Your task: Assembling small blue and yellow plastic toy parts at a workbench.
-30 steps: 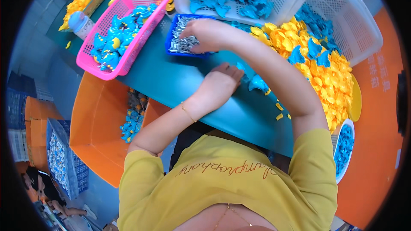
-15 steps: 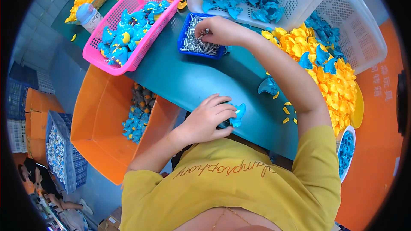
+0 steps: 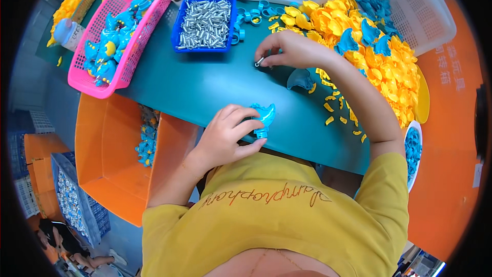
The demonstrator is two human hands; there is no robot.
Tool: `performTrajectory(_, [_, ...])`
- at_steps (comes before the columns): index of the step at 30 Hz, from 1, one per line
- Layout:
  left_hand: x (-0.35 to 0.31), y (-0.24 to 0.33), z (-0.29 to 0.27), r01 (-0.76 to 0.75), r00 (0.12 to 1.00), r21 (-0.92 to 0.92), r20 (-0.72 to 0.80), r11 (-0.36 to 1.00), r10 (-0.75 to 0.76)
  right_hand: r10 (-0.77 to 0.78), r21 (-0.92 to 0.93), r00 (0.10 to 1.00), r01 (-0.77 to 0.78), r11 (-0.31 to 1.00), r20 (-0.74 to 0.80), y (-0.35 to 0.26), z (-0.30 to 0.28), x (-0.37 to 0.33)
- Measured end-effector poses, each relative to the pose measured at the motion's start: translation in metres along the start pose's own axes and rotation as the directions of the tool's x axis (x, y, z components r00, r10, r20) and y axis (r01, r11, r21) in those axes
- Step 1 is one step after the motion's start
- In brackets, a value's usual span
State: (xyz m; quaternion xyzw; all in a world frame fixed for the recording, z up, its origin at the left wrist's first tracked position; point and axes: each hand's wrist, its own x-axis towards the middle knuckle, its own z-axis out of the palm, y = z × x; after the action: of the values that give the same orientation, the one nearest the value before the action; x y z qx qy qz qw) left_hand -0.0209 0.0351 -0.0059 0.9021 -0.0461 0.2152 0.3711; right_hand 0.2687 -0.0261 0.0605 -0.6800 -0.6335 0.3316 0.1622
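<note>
Near the table's front edge, my left hand (image 3: pixel 229 132) is closed on a blue plastic toy part (image 3: pixel 264 119), a curved shell with a ribbed end. My right hand (image 3: pixel 287 50) pinches a small silver metal pin (image 3: pixel 260 62) between thumb and fingertips, above the green table. Behind it to the left stands a blue tray (image 3: pixel 206 49) full of similar silver pins. A loose blue shell piece (image 3: pixel 301 80) lies just below my right hand, with small yellow strips (image 3: pixel 329 106) scattered beside it.
A pink basket (image 3: pixel 110 84) of blue toys stands at the left, above an orange bin (image 3: pixel 110 174). At the right lies a large heap of yellow pieces (image 3: pixel 379 72). White baskets (image 3: pixel 425 25) with blue parts stand behind. A person (image 3: pixel 64 241) shows at lower left.
My right hand has come out of the blue tray with a silver pin and moved right and nearer. My left hand still holds the blue part, now turned more upright. The whole view has shifted.
</note>
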Motion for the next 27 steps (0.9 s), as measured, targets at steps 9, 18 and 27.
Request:
performTrajectory(9, [0.011, 0.016, -0.004, 0.236, 0.972, 0.148, -0.044, 0.96, -0.232, -0.093, 0.062, 0.944, 0.118, 0.991, -0.318, -0.007, 0.003, -0.039])
performTrajectory(18, [0.014, 0.006, -0.01, 0.152, 0.986, 0.092, 0.061, 0.984, -0.158, -0.09, 0.25, 0.978, 0.136, 0.959, -0.187, -0.021, 0.047, -0.07])
performTrajectory(27, [0.018, 0.004, -0.02, 0.257, 0.957, 0.013, 0.135, 0.966, -0.257, -0.055, 0.3, 0.982, 0.107, 0.948, -0.178, -0.028, 0.062, -0.074])
